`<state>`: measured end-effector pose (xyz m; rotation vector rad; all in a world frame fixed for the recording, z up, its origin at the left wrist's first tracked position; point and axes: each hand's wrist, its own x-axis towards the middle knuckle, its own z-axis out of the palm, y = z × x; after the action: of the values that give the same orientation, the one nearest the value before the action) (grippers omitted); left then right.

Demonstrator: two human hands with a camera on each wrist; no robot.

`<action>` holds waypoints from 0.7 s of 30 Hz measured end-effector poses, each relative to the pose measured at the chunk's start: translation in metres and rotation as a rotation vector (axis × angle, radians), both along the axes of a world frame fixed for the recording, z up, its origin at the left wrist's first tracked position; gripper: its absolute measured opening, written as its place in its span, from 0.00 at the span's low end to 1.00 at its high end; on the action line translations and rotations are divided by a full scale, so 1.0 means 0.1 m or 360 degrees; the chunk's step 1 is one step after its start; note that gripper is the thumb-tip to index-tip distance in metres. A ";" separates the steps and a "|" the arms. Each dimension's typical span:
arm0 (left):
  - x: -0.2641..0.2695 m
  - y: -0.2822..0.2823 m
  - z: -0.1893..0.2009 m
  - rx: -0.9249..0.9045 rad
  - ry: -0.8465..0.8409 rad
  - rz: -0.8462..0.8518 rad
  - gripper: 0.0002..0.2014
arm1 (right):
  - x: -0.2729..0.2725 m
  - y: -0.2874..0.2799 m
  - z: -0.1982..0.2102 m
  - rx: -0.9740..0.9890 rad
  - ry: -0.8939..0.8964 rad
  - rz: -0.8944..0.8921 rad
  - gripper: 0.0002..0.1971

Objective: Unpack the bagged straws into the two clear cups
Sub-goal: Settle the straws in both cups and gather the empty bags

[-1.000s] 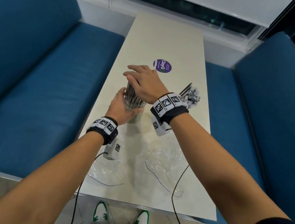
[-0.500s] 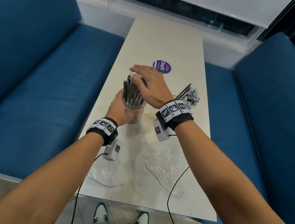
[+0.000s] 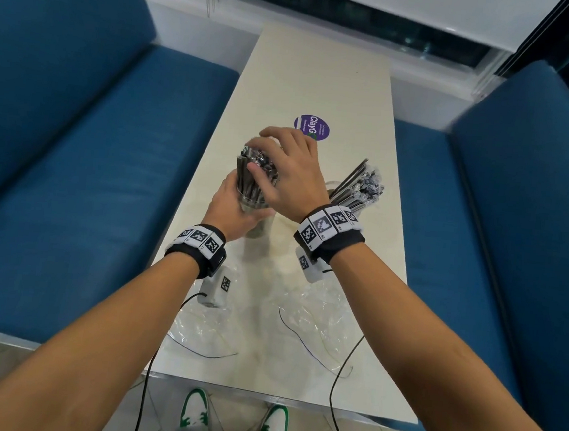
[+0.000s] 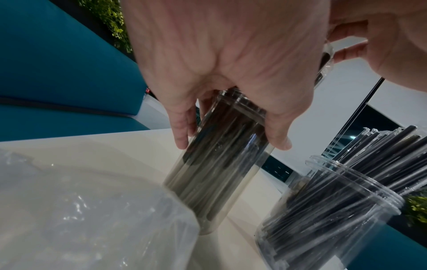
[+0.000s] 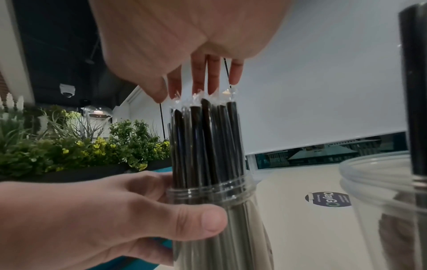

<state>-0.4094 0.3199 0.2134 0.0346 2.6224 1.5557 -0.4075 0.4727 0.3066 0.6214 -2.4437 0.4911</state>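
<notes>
My left hand point(image 3: 232, 210) grips a tall clear cup point(image 3: 259, 228) around its upper part, thumb on the near side point(image 5: 203, 222). The cup point(image 4: 215, 173) stands on the table, packed with black straws point(image 3: 255, 175) in clear wrappers. My right hand point(image 3: 287, 171) lies over the straw tops, and its straight fingertips point(image 5: 212, 78) touch the wrapper ends point(image 5: 208, 98). A second clear cup point(image 4: 323, 210) to the right holds more black straws point(image 3: 358, 184) that lean to the right; my right wrist partly hides it in the head view.
Two crumpled clear plastic bags point(image 3: 319, 307) point(image 3: 204, 325) lie on the cream table point(image 3: 322, 81) between the cups and its near edge. A round purple sticker point(image 3: 313, 128) sits beyond the cups. Blue benches point(image 3: 74, 162) flank the table. Cables hang from both wrists.
My right hand has slid a little to the right across the straw tops, so more of the bundle shows at its left. The left hand keeps its grip on the cup.
</notes>
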 end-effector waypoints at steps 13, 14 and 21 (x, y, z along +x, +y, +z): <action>-0.08 0.00 -0.09 -0.0107 -0.0087 -0.0023 0.53 | -0.10 -0.15 -0.14 0.0256 -0.0371 -0.0086 0.18; -0.08 0.00 -0.10 -0.0112 -0.0077 -0.0025 0.53 | -0.08 -0.15 -0.14 0.0294 -0.0376 -0.0091 0.20; -0.08 0.02 -0.04 -0.0143 -0.0081 -0.0036 0.52 | -0.04 -0.12 -0.21 0.0197 -0.0627 -0.0145 0.34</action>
<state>-0.4176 0.3218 0.2094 0.0180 2.6396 1.4107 -0.4114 0.4608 0.2860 0.4960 -2.8786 0.4632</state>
